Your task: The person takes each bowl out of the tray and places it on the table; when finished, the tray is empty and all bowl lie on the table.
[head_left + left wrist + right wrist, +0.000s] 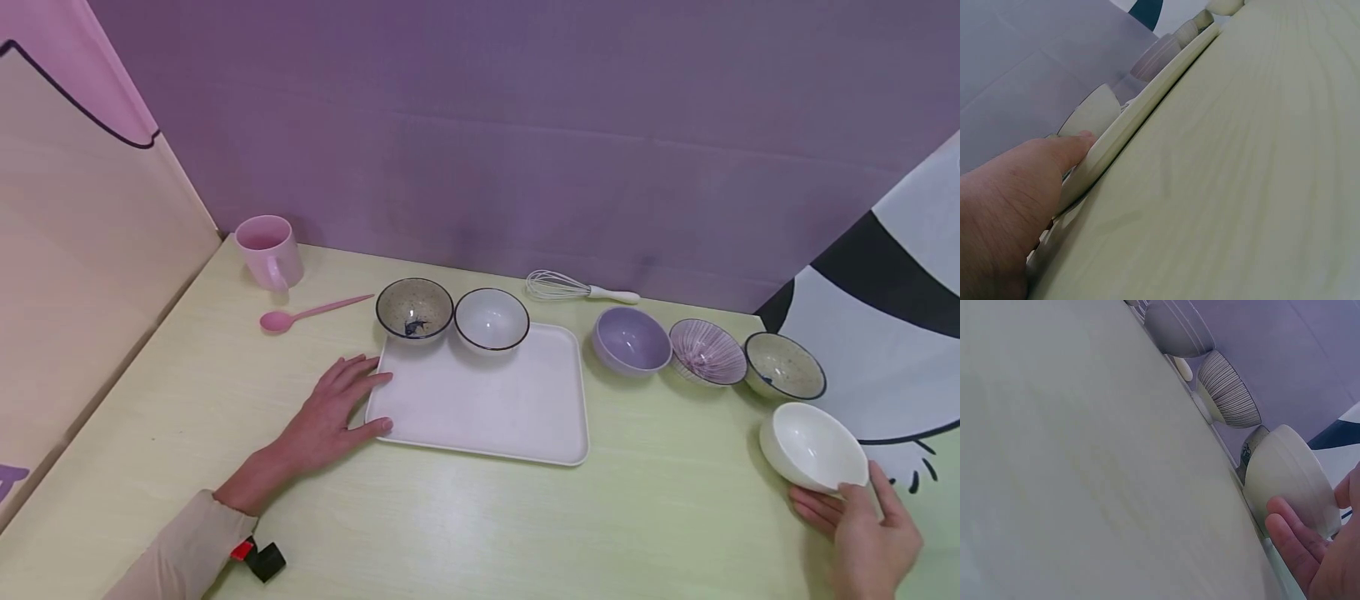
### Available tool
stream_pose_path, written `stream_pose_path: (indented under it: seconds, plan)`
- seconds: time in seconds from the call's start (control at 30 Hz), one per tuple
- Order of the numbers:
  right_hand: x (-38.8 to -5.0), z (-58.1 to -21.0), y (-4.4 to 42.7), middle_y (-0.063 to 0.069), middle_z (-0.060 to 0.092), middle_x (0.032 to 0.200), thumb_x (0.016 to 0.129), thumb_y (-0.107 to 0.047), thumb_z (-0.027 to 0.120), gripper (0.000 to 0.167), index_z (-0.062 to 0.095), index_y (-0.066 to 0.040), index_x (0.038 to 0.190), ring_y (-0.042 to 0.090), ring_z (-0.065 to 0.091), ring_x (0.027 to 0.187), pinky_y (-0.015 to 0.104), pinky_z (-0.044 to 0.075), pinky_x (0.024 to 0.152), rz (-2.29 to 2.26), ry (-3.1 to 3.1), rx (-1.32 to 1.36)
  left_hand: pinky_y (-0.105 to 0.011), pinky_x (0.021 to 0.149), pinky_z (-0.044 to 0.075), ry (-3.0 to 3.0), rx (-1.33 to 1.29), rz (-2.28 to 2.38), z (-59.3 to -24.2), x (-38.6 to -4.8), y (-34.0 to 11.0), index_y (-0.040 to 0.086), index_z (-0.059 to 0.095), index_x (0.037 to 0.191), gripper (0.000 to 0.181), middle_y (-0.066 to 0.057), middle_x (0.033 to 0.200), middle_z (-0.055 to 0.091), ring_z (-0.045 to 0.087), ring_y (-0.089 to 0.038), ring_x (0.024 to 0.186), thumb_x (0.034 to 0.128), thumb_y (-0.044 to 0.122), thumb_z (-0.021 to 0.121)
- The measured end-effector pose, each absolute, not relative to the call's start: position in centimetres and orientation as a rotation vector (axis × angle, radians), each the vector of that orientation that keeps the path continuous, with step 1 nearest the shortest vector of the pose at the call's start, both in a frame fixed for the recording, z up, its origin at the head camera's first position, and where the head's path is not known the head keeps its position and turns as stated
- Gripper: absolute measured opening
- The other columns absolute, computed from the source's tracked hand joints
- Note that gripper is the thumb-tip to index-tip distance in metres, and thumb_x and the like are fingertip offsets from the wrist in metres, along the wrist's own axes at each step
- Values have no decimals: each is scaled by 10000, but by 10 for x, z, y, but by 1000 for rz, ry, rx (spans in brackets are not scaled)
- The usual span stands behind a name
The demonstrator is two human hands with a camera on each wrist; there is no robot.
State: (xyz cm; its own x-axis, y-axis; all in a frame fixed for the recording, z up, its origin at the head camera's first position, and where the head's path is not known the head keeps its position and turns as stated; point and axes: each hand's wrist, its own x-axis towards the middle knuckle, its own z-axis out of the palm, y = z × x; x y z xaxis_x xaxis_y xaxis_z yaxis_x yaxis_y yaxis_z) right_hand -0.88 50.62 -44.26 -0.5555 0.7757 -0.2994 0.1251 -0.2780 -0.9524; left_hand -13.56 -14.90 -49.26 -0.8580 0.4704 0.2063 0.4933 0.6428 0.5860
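Observation:
A white rectangular tray (480, 408) lies mid-table, with a speckled dark-rimmed bowl (415, 310) and a white dark-rimmed bowl (492, 320) along its far side. My left hand (322, 417) rests at the tray's left edge, fingers spread, thumb (1075, 150) on the rim in the left wrist view. At the far right, my right hand (873, 533) holds a plain white bowl (813, 450), fingers against its near side and underside. In the right wrist view the white bowl (1291, 481) is low over the table; contact with it is unclear.
A purple bowl (632, 342), a striped bowl (707, 352) and another speckled bowl (784, 367) stand in a row right of the tray. A whisk (581, 288) lies behind, near the purple backdrop. Back left are a pink mug (268, 252) and a pink spoon (279, 322).

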Motion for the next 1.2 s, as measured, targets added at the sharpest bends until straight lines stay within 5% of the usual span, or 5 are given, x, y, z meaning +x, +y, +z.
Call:
stream_pose_path:
  seconds: [0.07, 0.2, 0.47, 1.2]
  plan:
    - [-9, -442, 507, -123, 747, 809, 1149, -104, 467, 645, 332, -305, 1746, 231, 771, 529, 358, 663, 531, 1910, -1519, -1103, -619, 1375, 137, -2818, -826, -1022, -492, -136, -149, 75, 599, 1583, 677, -206, 1708, 457, 298, -453, 1628, 1030, 426, 770]
    - [-9, -440, 506, -46, 745, 686, 1169, -144, 446, 664, 240, -356, 1763, 216, 774, 538, 351, 666, 543, 1941, -1567, -1110, -620, 1374, 140, -2809, -831, -1017, -492, -135, -148, 65, 602, 1578, 679, -215, 1704, 459, 304, -458, 1623, 1023, 418, 774]
    - [-6, -444, 508, 32, 777, 703, 1185, -177, 423, 718, 66, -363, 1780, 204, 791, 581, 342, 673, 574, 1991, -1652, -1034, -629, 1370, 145, -2807, -839, -1012, -493, -136, -149, 63, 602, 1576, 673, -221, 1700, 463, 306, -464, 1622, 1030, 423, 762]
    - [-3, -446, 510, 16, 785, 700, 1204, -272, 409, 749, -67, -357, 1776, 163, 790, 593, 308, 668, 576, 1931, -1840, -947, -619, 1374, 142, -2810, -833, -1013, -494, -136, -149, 76, 600, 1582, 675, -208, 1705, 460, 302, -453, 1625, 1030, 429, 765]
